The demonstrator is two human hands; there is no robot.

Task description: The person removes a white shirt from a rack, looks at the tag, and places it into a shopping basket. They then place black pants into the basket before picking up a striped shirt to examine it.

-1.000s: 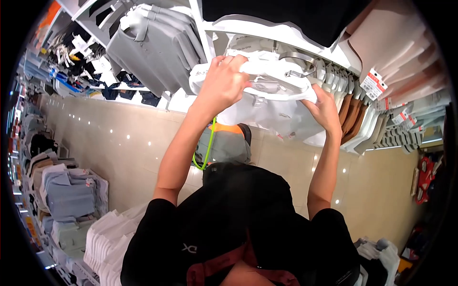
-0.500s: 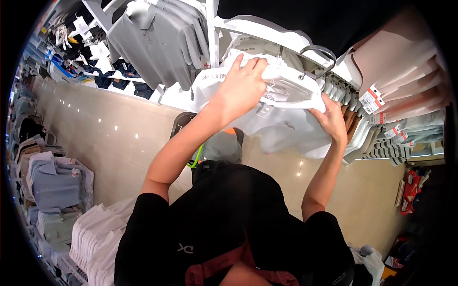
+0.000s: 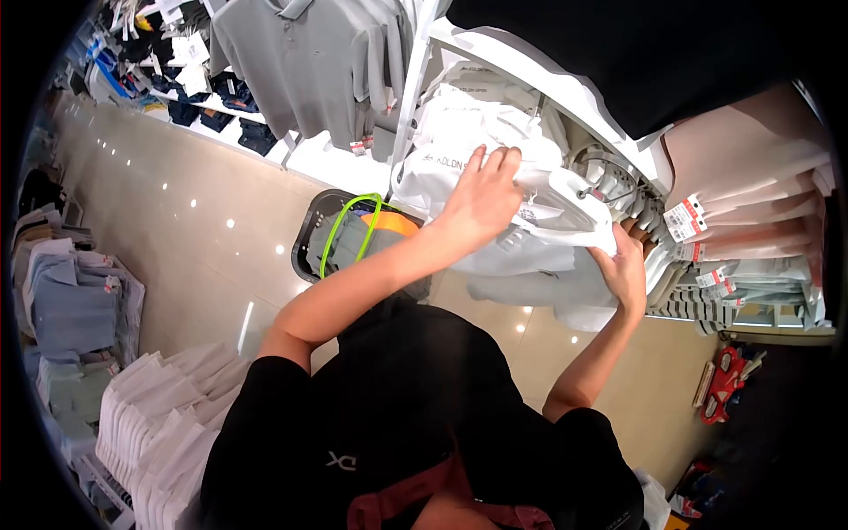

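Note:
A white polo shirt [image 3: 521,258] on a white hanger [image 3: 579,205] is spread between my two hands, in front of the clothes rack. My left hand [image 3: 484,201] grips its shoulder near the collar, fingers curled over the cloth. At the opposite shoulder, my right hand [image 3: 624,267] pinches the fabric and hanger end between thumb and fingers. The hanger's hook overlaps the row of hangers on the rail. Behind my left hand hang more white shirts [image 3: 481,110] with dark lettering inside their collars.
On the floor below stands a black basket [image 3: 305,238] with a bright green loop [image 3: 332,237] and grey cloth inside. Grey polo shirts [image 3: 300,66] hang at upper left, pale pink garments [image 3: 751,150] with price tags at right. White shirts [image 3: 168,415] hang at lower left.
The view has shifted, showing more of the basket. Both hands and the shirt sit lower in view, and its hook now overlaps the hangers on the rail.

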